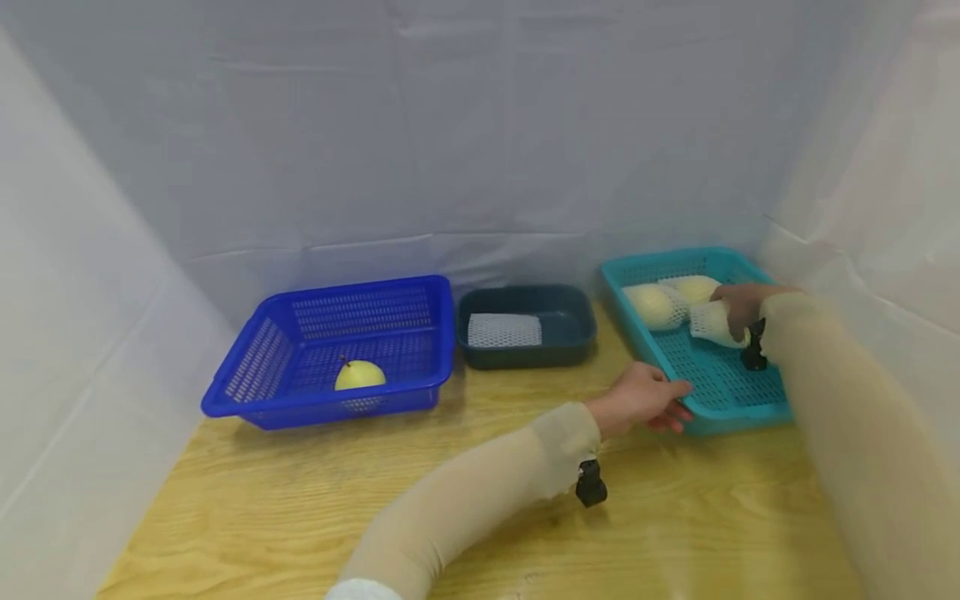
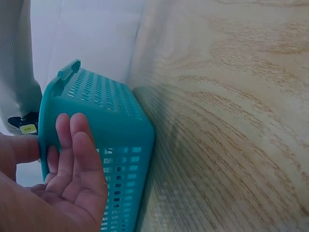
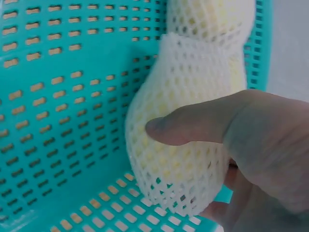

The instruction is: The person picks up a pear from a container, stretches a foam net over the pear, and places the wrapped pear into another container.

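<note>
Right hand (image 1: 741,307) is closed on a netted pear (image 3: 169,166) inside the teal basket (image 1: 723,385). Right wrist view: thumb lies across the top of the foam net, fingers go down the far side, tips partly hidden. Pear is on its side, pale yellow showing through the mesh; one end of the net hangs loose past the fruit.

Left hand (image 1: 633,398) has the teal basket's rim at the near-left corner: thumb at the rim, fingers up against the outer wall below it. Basket sits on the counter (image 1: 450,533), right side of the head view.

Two more netted pears, one at left (image 1: 648,304) and one behind (image 1: 697,288), lie at the far end of the same basket, close to the gripped one.

Middle: dark green tray (image 1: 562,356), with a flattened foam net (image 1: 504,330) in its left half. Left: blue basket (image 1: 300,408), just beside the tray, holding one bare yellow pear (image 1: 360,375), stem up, near the front wall.

Beige sleeves (image 1: 480,475) on both arms, a black wrist camera (image 1: 591,483) on each wrist. Whitish sheeting (image 1: 465,150) behind and on both sides. Counter is light wood grain.
</note>
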Tool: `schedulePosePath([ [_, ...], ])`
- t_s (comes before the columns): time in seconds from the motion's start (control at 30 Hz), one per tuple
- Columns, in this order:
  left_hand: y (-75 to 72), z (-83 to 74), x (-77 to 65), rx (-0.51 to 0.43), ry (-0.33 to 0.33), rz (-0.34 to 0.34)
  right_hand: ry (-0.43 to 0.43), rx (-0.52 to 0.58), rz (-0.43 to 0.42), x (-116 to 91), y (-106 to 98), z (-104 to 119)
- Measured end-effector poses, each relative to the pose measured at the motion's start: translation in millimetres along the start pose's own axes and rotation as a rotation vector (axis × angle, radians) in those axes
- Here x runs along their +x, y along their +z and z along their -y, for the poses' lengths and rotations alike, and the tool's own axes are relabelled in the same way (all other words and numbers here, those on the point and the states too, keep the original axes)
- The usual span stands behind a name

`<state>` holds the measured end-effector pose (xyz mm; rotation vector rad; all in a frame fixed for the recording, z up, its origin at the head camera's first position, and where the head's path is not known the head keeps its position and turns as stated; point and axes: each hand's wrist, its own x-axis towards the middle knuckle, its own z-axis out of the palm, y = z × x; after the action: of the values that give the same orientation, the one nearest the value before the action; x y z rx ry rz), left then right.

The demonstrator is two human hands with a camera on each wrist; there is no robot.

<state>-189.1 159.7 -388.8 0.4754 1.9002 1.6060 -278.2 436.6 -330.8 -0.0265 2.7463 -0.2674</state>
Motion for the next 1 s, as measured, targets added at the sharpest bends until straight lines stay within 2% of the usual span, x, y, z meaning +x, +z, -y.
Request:
schedulePosePath([
  [0.2,2.0,2.0,3.1,0.000,0.014,0.022,0.060,0.027,-0.054,1.2,6.4,1.5],
  [0.47,-1.4,-1.0,1.6,0.000,-0.001,0.017,0.083,-0.008,-0.018,2.2,4.6,7.7],
  [0.67,-0.8,-3.4,0.3,-0.007,-0.009,-0.001,0.069,0.003,0.004,3.1,5.4,6.9],
  [1.0,-0.8,-6.3,0.3,0.015,0.000,-0.011,0.022,0.018,-0.027,-1.5,4.0,6.7],
])
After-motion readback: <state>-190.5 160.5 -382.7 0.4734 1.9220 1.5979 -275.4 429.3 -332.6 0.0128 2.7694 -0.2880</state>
